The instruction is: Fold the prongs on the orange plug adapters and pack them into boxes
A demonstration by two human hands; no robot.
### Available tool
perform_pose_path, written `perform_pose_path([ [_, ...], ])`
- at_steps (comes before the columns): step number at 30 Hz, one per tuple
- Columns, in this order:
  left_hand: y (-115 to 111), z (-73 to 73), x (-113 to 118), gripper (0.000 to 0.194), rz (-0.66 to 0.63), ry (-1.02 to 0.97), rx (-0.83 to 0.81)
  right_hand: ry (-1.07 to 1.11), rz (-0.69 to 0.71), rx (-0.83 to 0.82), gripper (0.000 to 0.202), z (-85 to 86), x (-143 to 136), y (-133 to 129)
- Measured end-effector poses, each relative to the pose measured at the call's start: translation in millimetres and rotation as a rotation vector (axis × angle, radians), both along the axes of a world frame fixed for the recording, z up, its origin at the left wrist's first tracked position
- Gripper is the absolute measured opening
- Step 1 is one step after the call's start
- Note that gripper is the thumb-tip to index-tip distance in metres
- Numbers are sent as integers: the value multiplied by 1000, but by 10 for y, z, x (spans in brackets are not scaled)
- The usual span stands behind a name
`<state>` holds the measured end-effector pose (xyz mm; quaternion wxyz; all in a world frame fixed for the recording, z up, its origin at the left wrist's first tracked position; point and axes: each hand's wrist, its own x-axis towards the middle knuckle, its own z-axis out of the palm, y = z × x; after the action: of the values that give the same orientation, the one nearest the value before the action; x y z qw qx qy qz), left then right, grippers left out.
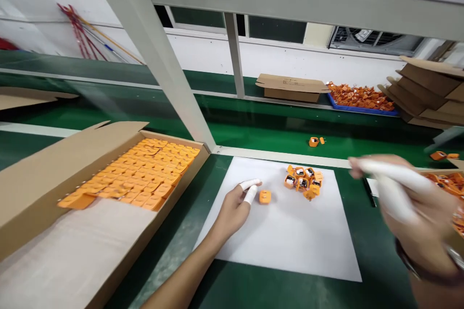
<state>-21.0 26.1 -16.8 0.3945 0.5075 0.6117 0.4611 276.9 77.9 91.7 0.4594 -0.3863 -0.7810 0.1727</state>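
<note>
My left hand rests over the white sheet, white finger covers on its thumb and forefinger. Those two digits are a little apart with nothing visible between them. Just right of their tips sits a small orange plastic case, apparently closed. Farther right on the sheet is a cluster of open orange cases, with dark and white parts inside. My right hand, also with white finger covers, is raised at the right and smeared by motion; whether it holds anything is unclear.
Left, a cardboard box holds rows of orange pieces. At the right edge is a container of orange parts. A blue tray of orange parts and stacked cardboard boxes stand behind. A metal post rises beside the sheet.
</note>
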Motion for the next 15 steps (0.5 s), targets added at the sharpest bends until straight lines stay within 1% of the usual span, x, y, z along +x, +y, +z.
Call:
perform_pose_path([
  [1, -8, 29, -3, 37, 13, -5, -9, -24, -58, 0, 31, -40, -1, 171],
  [2, -18, 52, -6, 39, 21, 3, -24, -100, -127, 7, 34, -112, -7, 365],
  [3, -29, 70, -10, 42, 19, 30, -38, -184, -174, -34, 39, -212, -15, 574],
  [4, -40, 82, -14, 46, 6, 80, -39, -279, -204, -111, 45, -334, -23, 785],
  [7, -73, 80, -23, 59, -84, 302, 37, -372, -218, -208, 55, -712, -53, 1337],
  [9, -88, 55, -21, 66, -154, 418, 92, -394, -215, -246, 58, -885, -95, 1590],
  [10, -94, 38, -18, 67, -181, 455, 103, -399, -210, -263, 58, -934, -126, 1686],
  [12, -100, 1, -8, 66, -213, 501, 97, -403, -189, -295, 53, -960, -207, 1830],
  [15, -104, -48, 5, 64, -233, 536, 67, -397, -137, -326, 34, -870, -374, 1920],
])
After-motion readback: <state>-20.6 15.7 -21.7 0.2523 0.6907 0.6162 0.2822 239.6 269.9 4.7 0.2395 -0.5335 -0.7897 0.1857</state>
